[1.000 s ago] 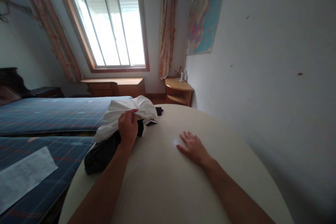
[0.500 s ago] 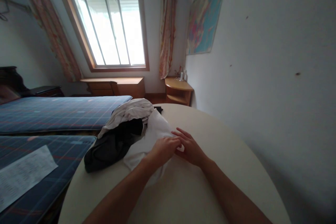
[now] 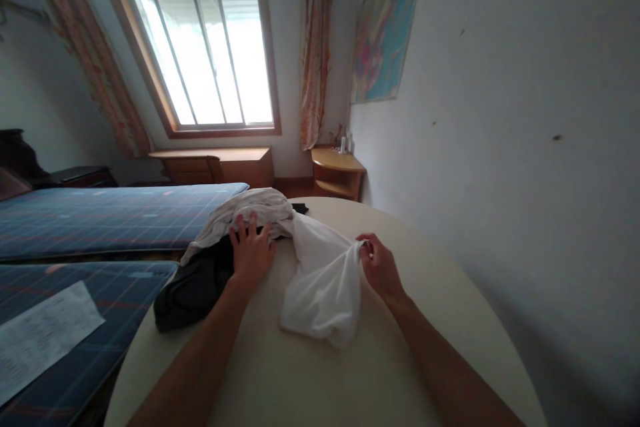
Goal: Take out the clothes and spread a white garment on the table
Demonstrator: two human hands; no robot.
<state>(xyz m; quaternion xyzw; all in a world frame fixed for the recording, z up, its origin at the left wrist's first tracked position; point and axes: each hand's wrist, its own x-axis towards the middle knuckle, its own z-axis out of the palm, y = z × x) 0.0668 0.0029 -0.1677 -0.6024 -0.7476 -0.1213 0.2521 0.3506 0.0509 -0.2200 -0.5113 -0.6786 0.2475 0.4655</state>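
Note:
A white cloth garment (image 3: 323, 280), its exact kind unclear, lies partly gathered on the round table (image 3: 390, 373). My right hand (image 3: 380, 265) pinches its right edge and lifts it a little into folds. To the left, my left hand (image 3: 251, 250) is spread with fingers apart over the clothes pile. Under and around its fingertips are a crumpled light grey-beige cloth (image 3: 260, 203) and a black garment (image 3: 193, 290). The far end of the white cloth runs up against the beige one.
Two mattresses with blue plaid covers (image 3: 120, 217) stand left of the table, one bearing a printed sheet of paper (image 3: 50, 337). A small dark object (image 3: 300, 207) sits at the table's far edge. A white wall (image 3: 525, 213) rises on the right.
My hands were together at the white cloth. My left hand has moved left onto the pile and spread; my right hand has drawn the white cloth to the right.

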